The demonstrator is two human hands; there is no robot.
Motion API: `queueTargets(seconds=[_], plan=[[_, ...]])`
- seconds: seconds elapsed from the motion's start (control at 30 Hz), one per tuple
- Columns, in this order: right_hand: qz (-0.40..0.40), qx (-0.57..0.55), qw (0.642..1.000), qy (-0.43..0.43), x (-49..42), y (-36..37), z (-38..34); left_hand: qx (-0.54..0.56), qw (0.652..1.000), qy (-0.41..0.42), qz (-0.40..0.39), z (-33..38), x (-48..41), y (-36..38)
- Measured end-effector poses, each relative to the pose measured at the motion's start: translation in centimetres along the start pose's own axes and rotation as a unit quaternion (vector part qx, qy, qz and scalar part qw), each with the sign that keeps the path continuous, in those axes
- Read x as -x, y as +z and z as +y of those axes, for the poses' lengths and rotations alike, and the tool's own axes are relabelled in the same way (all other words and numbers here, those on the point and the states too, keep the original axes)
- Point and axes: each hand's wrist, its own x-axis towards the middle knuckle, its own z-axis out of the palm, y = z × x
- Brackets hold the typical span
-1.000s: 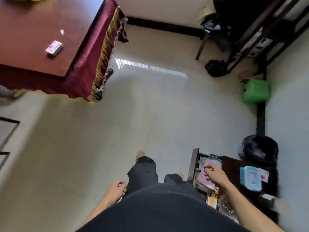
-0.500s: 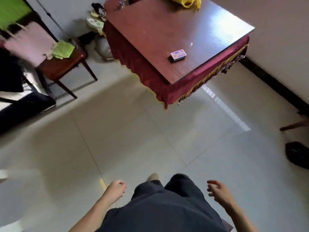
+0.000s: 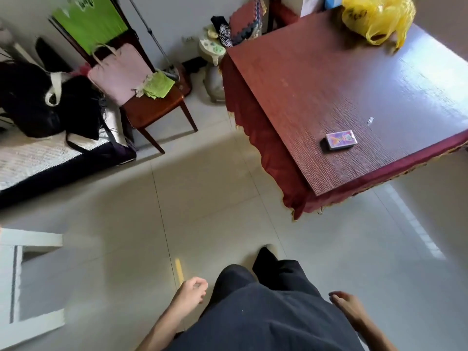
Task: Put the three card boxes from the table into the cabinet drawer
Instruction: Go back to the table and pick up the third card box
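One card box point(image 3: 341, 140), purple with a colourful picture, lies flat on the dark red wooden table point(image 3: 329, 84) near its front edge. Both hands hang low at my sides, far from the table. My left hand point(image 3: 191, 291) has its fingers loosely curled and holds nothing. My right hand point(image 3: 350, 306) is relaxed with fingers apart and also holds nothing. The cabinet and its drawer are out of view.
A yellow plastic bag point(image 3: 377, 19) sits at the table's far corner. A wooden chair point(image 3: 154, 105) with a pink bag stands left of the table. A bed with black bags point(image 3: 43, 102) is at far left. A white frame point(image 3: 15, 282) lies on the tiled floor.
The view has swung left, away from the cabinet drawer and toward the table. My right hand left the drawer and dropped to my side. The table now looks closer.
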Motion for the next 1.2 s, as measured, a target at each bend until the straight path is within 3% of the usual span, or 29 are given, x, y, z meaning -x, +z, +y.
queueTargets(seconds=[0.23, 0.43, 0.6, 0.8, 1.0, 1.2], plan=[[-0.013, -0.013, 0.995, -0.099, -5.0, -4.1, -19.0, 0.009, 0.999, -0.015, 0.027, 4.8, -2.9, -3.2], [0.015, -0.043, 0.991, -0.127, -7.5, -4.6, -28.3, -0.032, 1.0, 0.002, -0.001, 11.1, -8.9, -8.1], [0.054, -0.098, 0.993, -0.039, -8.2, -3.5, -28.0, -0.151, 0.987, 0.04, -0.047, 17.7, -14.7, -13.2], [0.107, -0.202, 0.97, 0.087, -6.3, -0.8, -25.7, -0.263, 0.956, 0.099, -0.084, 30.5, -21.9, -16.7], [0.124, -0.332, 0.915, 0.195, -5.1, 3.2, -24.0, -0.289, 0.937, 0.15, -0.129, 43.3, -27.3, -14.5], [0.185, -0.452, 0.843, 0.225, -6.6, 1.3, -25.3, -0.289, 0.926, 0.188, -0.152, 51.6, -29.2, -10.3]])
